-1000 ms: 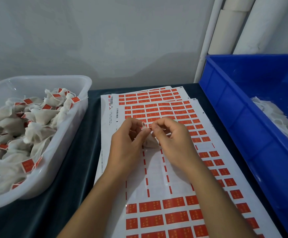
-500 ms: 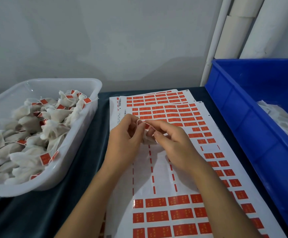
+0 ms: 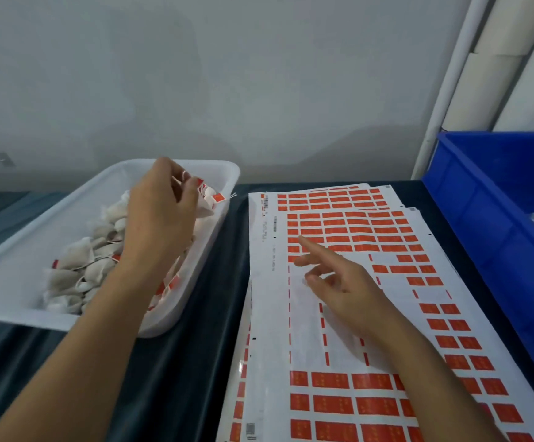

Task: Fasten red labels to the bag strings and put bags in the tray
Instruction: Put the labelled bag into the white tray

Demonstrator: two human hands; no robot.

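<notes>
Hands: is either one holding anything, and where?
Left hand over the white plastic tray: hold cannot be told. Right hand holds nothing.

We face a plain grey-white wall (image 3: 227, 74) with a soft, uneven sheen — the light on it is dim and diffuse, and faint shadows darken its lower part. A small grey plate (image 3: 3, 158) sits low on the wall at the left. At the right, a thin white pipe (image 3: 447, 81) runs up beside wider white tubes (image 3: 495, 59) that lean or stand in the corner. Below us lies the work table, covered in a dark blue-green cloth (image 3: 176, 378) — smooth, slightly glossy, with long folds catching the light.
</notes>
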